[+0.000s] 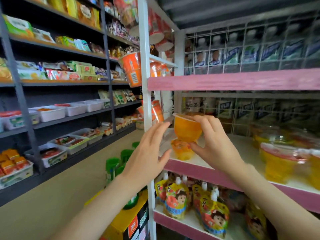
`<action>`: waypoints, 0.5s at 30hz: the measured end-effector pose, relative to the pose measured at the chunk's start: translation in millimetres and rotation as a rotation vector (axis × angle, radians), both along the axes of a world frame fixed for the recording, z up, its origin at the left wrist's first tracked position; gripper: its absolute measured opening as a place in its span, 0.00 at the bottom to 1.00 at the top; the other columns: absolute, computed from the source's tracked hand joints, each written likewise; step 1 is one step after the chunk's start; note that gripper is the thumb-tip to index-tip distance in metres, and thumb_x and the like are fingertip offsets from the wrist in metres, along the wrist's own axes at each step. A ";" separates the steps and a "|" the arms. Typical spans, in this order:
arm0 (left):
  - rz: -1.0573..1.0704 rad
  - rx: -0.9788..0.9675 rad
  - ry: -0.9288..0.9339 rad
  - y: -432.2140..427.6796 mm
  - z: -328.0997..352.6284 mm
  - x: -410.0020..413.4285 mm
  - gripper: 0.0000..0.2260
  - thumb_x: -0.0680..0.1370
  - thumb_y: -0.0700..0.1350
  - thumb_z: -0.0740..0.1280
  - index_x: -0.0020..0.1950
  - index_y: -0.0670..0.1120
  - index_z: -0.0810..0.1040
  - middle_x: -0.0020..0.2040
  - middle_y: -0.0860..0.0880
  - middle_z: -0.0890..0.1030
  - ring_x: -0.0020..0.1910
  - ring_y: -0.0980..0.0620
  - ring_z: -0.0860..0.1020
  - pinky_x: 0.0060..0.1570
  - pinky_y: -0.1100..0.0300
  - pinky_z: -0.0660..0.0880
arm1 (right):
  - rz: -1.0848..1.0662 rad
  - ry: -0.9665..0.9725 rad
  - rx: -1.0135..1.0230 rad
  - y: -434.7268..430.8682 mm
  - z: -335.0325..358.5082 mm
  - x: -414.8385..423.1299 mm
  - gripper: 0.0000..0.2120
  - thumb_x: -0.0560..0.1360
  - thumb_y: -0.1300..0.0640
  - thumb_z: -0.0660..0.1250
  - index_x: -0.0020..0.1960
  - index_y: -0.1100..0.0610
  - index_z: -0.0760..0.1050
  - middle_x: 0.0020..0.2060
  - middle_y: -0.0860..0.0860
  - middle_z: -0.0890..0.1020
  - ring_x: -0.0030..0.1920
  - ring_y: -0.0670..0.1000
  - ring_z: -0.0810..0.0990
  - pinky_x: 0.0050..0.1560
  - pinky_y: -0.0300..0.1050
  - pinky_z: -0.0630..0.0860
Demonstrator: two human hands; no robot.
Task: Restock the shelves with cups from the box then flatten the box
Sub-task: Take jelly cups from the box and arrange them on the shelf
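Note:
My right hand (214,142) pinches an orange jelly cup (187,129) between thumb and fingers, holding it upside-up on top of another orange cup (181,149) that stands on the white shelf board with a pink front edge (199,167). My left hand (147,153) hovers just left of the cups with straight fingers, holding nothing. More orange and yellow cups (284,161) stand on the same shelf to the right. A yellow and black box (133,220) sits on the floor below my arms.
A white upright post (147,101) runs just left of the cups. Juice pouches (176,200) fill the shelf below. Noodle cups (133,68) hang on the post. Dark snack shelves (60,80) line the left. Green bottle caps (121,161) stand on the floor.

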State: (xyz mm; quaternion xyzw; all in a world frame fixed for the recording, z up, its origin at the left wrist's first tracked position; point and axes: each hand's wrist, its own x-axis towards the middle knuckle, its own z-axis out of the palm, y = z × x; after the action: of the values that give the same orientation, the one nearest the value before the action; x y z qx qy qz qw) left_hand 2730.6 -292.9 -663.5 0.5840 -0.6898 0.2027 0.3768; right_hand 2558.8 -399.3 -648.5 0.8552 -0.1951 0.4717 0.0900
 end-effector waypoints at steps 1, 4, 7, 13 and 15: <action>-0.011 0.025 0.047 -8.7 -1.8 -2.6 0.29 0.78 0.49 0.64 0.76 0.54 0.54 0.75 0.56 0.57 0.73 0.61 0.56 0.65 0.76 0.48 | -0.039 0.024 0.012 -5.5 1.7 0.5 0.34 0.64 0.63 0.76 0.66 0.59 0.67 0.56 0.56 0.73 0.59 0.52 0.66 0.52 0.49 0.75; -0.026 0.132 0.215 -34.3 -6.2 -8.0 0.29 0.78 0.48 0.65 0.75 0.55 0.55 0.74 0.57 0.58 0.71 0.59 0.61 0.65 0.67 0.58 | -0.116 0.133 0.019 -20.9 1.9 6.0 0.31 0.65 0.64 0.75 0.66 0.59 0.69 0.56 0.54 0.72 0.58 0.51 0.64 0.41 0.47 0.78; 0.013 0.270 0.403 -58.2 -12.7 -6.6 0.30 0.77 0.51 0.66 0.75 0.52 0.56 0.73 0.54 0.62 0.69 0.55 0.66 0.67 0.60 0.65 | -0.196 0.292 -0.039 -32.1 -2.0 14.0 0.31 0.66 0.64 0.74 0.67 0.58 0.68 0.58 0.53 0.71 0.58 0.52 0.64 0.35 0.43 0.78; 0.022 0.345 0.632 -79.2 -16.6 -6.7 0.21 0.77 0.49 0.66 0.68 0.48 0.66 0.62 0.53 0.73 0.57 0.56 0.74 0.51 0.66 0.72 | -0.156 0.319 0.029 -54.6 -14.3 23.9 0.29 0.74 0.63 0.66 0.73 0.53 0.61 0.66 0.50 0.66 0.64 0.51 0.63 0.48 0.45 0.78; 0.054 0.370 0.867 -85.3 -17.6 -6.8 0.14 0.78 0.48 0.65 0.61 0.45 0.72 0.51 0.51 0.79 0.47 0.54 0.79 0.45 0.62 0.77 | -0.073 0.248 0.096 -56.2 -20.2 23.0 0.28 0.75 0.62 0.67 0.72 0.54 0.64 0.66 0.51 0.67 0.65 0.51 0.63 0.56 0.47 0.75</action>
State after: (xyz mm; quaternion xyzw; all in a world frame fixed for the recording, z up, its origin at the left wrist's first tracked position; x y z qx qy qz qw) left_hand 2723.8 -378.2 -681.1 0.6898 -0.4780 -0.1766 0.5142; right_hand 2581.7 -455.6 -668.7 0.9026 -0.2357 0.3489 0.0894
